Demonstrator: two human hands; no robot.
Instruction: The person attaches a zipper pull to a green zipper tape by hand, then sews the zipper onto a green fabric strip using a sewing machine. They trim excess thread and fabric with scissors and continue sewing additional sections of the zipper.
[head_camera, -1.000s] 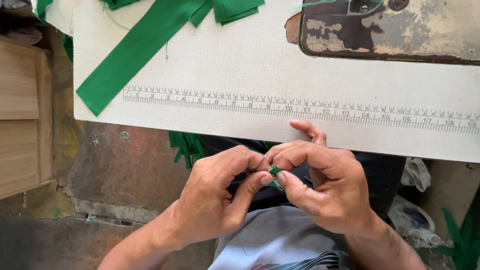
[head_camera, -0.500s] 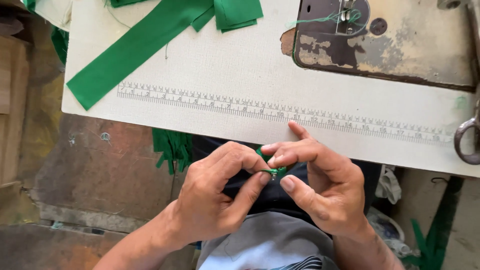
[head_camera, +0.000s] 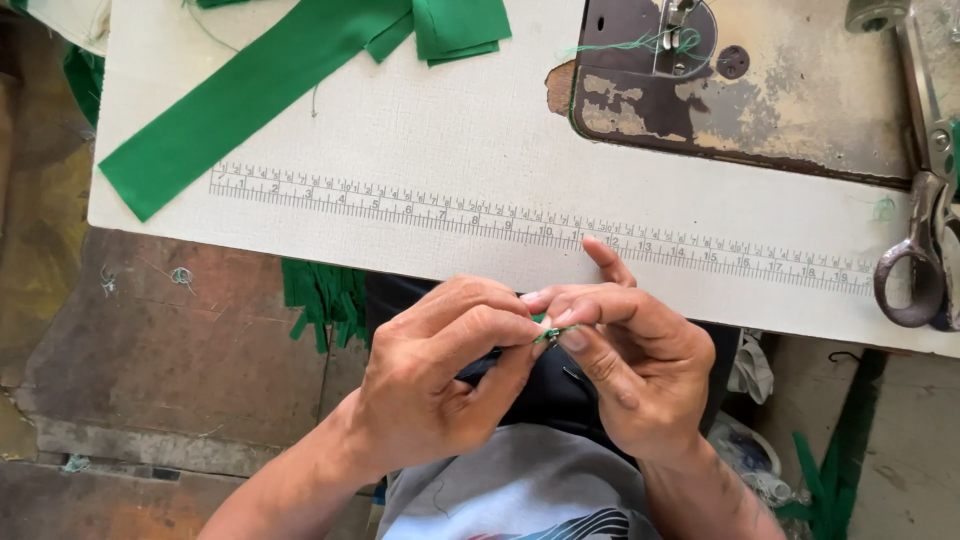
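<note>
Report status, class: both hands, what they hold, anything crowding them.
Left hand and right hand pinch one small green piece together, below the table edge. Green fabric strip and scissors lie apart on top. Nothing crowding.

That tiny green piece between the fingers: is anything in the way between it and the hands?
Nothing visible. The left hand and right hand both pinch the small green piece directly at their fingertips, above the lap, just off the near edge of the white table.
</note>
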